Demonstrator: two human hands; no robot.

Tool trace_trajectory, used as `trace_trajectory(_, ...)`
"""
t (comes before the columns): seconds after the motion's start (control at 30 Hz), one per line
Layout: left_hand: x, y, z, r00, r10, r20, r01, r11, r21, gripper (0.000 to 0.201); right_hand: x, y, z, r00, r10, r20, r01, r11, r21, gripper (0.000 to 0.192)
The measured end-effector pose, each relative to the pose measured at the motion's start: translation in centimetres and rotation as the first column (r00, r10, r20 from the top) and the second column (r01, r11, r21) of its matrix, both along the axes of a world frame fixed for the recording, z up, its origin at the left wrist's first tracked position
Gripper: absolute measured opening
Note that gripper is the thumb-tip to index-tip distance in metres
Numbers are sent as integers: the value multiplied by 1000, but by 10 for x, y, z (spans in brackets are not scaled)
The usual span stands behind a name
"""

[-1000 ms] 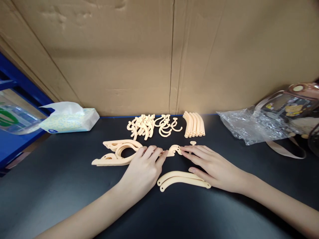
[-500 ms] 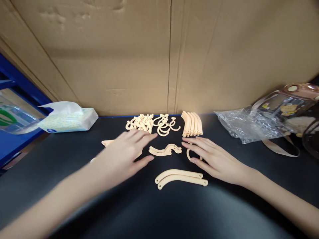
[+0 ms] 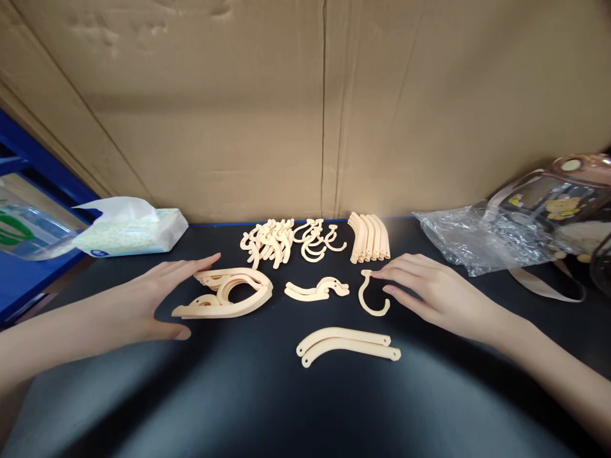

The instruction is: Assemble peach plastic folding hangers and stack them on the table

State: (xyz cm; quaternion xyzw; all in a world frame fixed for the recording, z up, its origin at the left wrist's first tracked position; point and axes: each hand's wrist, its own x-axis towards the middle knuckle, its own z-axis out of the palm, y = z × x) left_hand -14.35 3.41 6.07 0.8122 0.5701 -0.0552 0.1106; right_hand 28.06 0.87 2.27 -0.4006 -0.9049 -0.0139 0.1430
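we see a cardboard wall standing along the far edge of a black desk. at the far right corner of the desk lie a clear bag with a strap and a crumpled plastic wrap; at the far left corner sits a tissue pack. our left hand rests flat on the desk, fingers spread and holding nothing, its fingertips just beside a stack of assembled cream hangers left of the middle. our right hand lies open too, its fingertips touching the top of a single cream hook that lies flat right of the middle. toward the near edge lie two curved arms, side by side. along the far edge we see a row of curved arms and a heap of hooks. between the hanger stack and the single hook lies a small wavy centre piece.
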Motion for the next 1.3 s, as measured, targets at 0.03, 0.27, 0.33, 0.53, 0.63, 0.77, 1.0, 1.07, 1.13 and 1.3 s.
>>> trace_trajectory(0.03, -1, 1, 0, 1000, 2, 3, -2, 1000, 7, 83, 0, 0, 0, 1000, -3, 0, 3, 1000, -1, 28)
trace_trajectory(0.27, -11, 4, -7, 998, 52, 42, -53, 999, 13, 80, 0, 2, -4, 1000, 1, 13, 0, 1000, -21, 29)
trace_trajectory(0.33, -11, 5, -7, 996, 63, 61, -64, 998, 14, 78, 0, 2, -5, 1000, -6, 21, 7, 999, -31, 30)
trace_trajectory(0.53, -12, 9, -10, 993, 80, 85, -75, 996, -50, 82, -1, 1, -5, 999, -12, 33, 13, 999, -41, 30)
trace_trajectory(0.63, -16, 11, -17, 991, 74, 114, -75, 997, 0, 80, -2, 1, -5, 999, -14, 38, 15, 999, -38, 31)
trace_trajectory(0.77, -20, 13, -25, 988, 73, 135, -80, 996, 50, 79, -2, 0, -6, 999, -14, 43, 16, 999, -51, 31)
trace_trajectory(1.0, -15, 15, -16, 990, 107, 92, -104, 994, -40, 87, -1, 2, -6, 999, -14, 39, 16, 998, -64, 31)
trace_trajectory(1.07, -11, 14, -11, 990, 121, 69, -117, 992, -55, 89, -1, 2, -6, 999, -16, 38, 18, 998, -64, 30)
trace_trajectory(1.13, -5, 11, -7, 990, 126, 57, -123, 991, -49, 85, -1, 2, -6, 999, -14, 37, 16, 998, -58, 30)
trace_trajectory(1.3, -3, 3, -2, 994, 89, 64, -86, 995, -48, 76, -1, 1, -4, 1000, -8, 30, 9, 999, -35, 29)
